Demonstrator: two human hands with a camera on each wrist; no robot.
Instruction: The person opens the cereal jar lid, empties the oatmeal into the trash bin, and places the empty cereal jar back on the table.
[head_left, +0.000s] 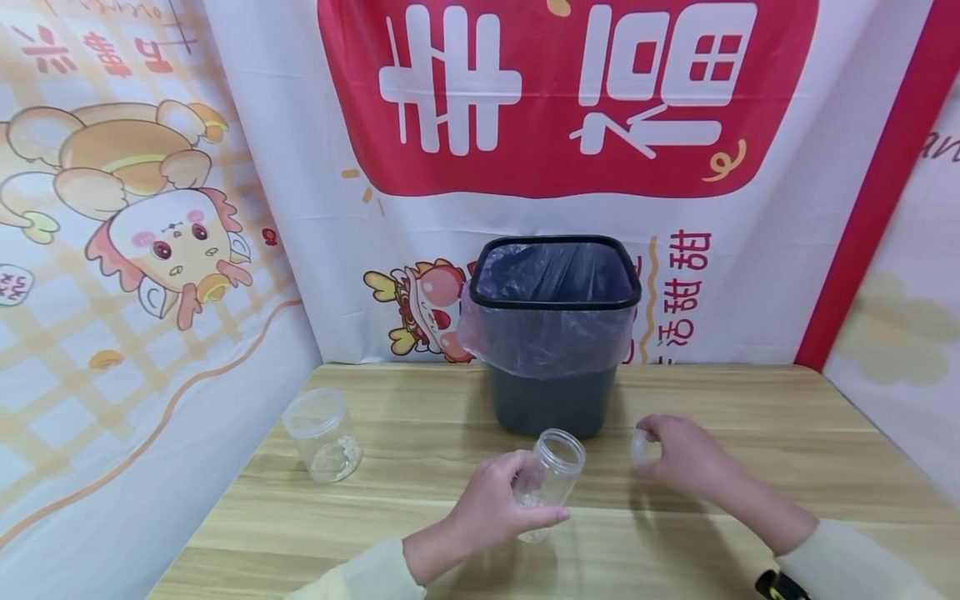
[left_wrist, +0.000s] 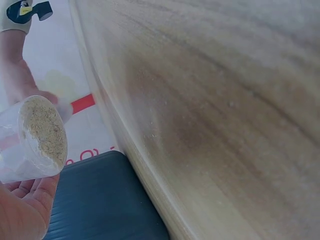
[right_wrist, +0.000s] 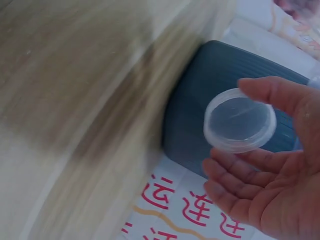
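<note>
A clear plastic jar (head_left: 553, 475), uncapped and tilted, is gripped by my left hand (head_left: 495, 500) above the table. Its bottom holds a layer of pale, crumbly bits (left_wrist: 46, 131), seen through the base in the left wrist view. Over to the right, my right hand (head_left: 693, 462) pinches a round translucent lid (right_wrist: 240, 121) between thumb and fingers, apart from the jar. The lid's hollow inside faces the right wrist camera. At the left of the table stands another clear jar (head_left: 318, 433), with some pale bits near its bottom.
A dark grey trash bin (head_left: 551, 400) with a black rim and a thin purplish liner (head_left: 555, 342) stands at the table's back, just beyond both hands. The wooden table (head_left: 405, 417) meets printed cloth walls (head_left: 405, 233) at the back and sides.
</note>
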